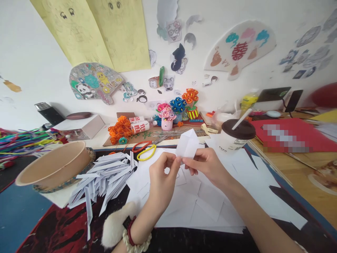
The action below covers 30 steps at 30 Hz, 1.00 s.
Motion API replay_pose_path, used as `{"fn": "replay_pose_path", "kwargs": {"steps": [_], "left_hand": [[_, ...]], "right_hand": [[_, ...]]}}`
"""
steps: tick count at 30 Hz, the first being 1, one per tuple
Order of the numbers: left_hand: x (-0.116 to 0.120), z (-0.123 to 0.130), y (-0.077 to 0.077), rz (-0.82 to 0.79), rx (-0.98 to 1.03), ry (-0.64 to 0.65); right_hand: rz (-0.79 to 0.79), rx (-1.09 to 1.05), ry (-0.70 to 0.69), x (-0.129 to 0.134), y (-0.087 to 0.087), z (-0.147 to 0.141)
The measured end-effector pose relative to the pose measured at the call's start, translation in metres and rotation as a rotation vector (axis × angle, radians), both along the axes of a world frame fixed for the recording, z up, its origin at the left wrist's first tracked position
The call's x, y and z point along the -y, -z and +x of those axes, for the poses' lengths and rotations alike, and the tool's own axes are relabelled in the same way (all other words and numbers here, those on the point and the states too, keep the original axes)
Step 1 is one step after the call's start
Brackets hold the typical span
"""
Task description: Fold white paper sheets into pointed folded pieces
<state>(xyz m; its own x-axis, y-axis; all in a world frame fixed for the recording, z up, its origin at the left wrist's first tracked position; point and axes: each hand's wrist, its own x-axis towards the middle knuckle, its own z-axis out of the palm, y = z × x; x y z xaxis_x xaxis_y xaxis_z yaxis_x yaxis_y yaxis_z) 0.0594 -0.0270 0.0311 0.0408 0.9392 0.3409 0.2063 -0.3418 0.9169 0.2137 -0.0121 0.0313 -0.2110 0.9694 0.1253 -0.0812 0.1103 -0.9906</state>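
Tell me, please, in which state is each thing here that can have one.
Paper: folded, held up in both hands
Left hand: fingers pinching the paper
Right hand: fingers pinching the paper
Strips: folded, heaped loosely
Sheets: spread, overlapping
Tub: open at the top
Cup: upright, lid on, straw in; fill hidden
Scissors: lying down; open or closed, unclear

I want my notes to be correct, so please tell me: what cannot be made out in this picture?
Head view:
Folded white paper: pinched part, hidden by the left hand and right hand.
Lidded cup: contents, hidden by its brown lid.
Red sheet: middle, covered by a pixelated patch.
Yellow drawing sheets: tops, cut off by upper edge.
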Motion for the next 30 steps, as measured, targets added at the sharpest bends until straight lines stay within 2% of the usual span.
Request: {"fn": "replay_pose_path", "kwargs": {"steps": [9, 16, 20, 30], "left_hand": [[-0.0007, -0.0004, -0.0006, -0.060, 0.055, 0.010], [-0.0046, -0.0018, -0.0023, -0.160, 0.156, 0.109], [-0.0052, -0.0037, -0.0043, -0.150, 0.151, 0.086], [-0.0036, -0.0038, -0.0045, -0.209, 0.210, 0.073]], "right_hand": [[0.006, 0.008, -0.031, 0.0002, 0.0008, 0.0020], [-0.038, -0.014, -0.041, -0.0021, 0.0017, 0.0028], [-0.092, -0.011, -0.054, -0.0024, 0.0013, 0.0002], [-0.086, -0.026, -0.036, -0.0022, 0.0045, 0.0012]]}}
